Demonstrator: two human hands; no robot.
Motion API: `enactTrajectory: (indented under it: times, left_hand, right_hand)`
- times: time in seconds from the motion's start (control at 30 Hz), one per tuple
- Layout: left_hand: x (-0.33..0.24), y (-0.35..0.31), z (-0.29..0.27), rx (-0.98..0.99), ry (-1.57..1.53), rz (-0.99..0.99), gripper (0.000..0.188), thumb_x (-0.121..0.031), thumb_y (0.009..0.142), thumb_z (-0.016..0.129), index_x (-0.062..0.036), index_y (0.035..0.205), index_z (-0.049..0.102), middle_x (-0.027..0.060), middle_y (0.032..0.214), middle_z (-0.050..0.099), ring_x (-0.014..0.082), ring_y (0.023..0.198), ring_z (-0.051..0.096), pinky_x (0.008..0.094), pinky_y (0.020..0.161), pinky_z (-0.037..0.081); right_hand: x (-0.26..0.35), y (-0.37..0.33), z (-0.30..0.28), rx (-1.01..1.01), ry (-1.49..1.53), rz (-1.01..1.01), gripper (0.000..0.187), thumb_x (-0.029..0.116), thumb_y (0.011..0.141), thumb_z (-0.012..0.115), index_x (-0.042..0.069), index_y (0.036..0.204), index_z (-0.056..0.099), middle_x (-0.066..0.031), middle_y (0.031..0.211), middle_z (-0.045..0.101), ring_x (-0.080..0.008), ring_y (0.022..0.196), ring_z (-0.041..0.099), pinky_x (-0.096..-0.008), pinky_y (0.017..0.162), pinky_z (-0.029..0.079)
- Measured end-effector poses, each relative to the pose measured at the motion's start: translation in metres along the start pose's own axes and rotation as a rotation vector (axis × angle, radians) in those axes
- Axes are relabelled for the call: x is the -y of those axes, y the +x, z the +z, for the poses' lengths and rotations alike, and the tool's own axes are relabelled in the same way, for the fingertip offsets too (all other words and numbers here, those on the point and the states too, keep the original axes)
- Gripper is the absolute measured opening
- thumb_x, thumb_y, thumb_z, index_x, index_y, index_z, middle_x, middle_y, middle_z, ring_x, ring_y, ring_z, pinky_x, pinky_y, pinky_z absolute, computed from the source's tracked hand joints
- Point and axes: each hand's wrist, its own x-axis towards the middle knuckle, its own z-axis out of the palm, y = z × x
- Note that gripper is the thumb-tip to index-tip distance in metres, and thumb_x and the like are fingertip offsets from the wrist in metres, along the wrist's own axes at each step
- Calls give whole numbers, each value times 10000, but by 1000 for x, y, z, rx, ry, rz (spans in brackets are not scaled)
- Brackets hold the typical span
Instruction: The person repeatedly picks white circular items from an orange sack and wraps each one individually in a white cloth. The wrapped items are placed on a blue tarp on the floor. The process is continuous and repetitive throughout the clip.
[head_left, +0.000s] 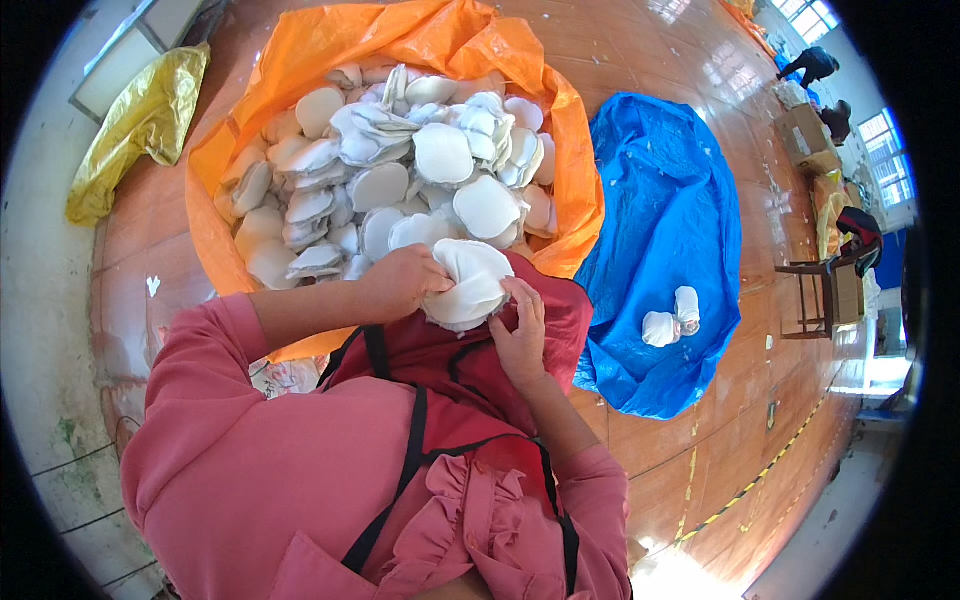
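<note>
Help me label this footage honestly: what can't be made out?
All in the head view:
Underside of the white pad between left hand and right hand: faces away from the camera.
Bottom of the pile of pads: buried under upper pads.
Blue sheet's left edge: partly hidden by the orange sheet.
What the distant person handles: too small.
</note>
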Motion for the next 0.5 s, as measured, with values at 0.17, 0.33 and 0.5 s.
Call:
enactTrajectory:
  times: [0.17,0.33,0.5]
  left_hand:
    - [-11,13,-12,138,187,-130,149,-158,769,605,-153,847,732,30,752,672,258,768,600,394,733,452]
    - [-5,19,-6,32,251,-278,127,-195,791,617,-153,779,737,19,801,670,240,852,593,408,728,437]
    - [7,5,5,-89,293,-289,109,-179,732,668,-116,764,751,41,1005,655,255,978,577,405,799,453]
  right_hand:
    - [-19,-14,17,-28,226,308,491,2,832,695,45,1269,474,-112,1141,569,-201,1070,575,-321,856,531]
    - [-5,-11,26,-3,773,603,365,154,978,607,30,1274,435,-115,1063,618,-152,901,641,-275,679,584]
    - [7,-9,27,139,816,722,533,167,974,616,49,1402,321,-137,1026,649,-179,840,678,-299,695,586]
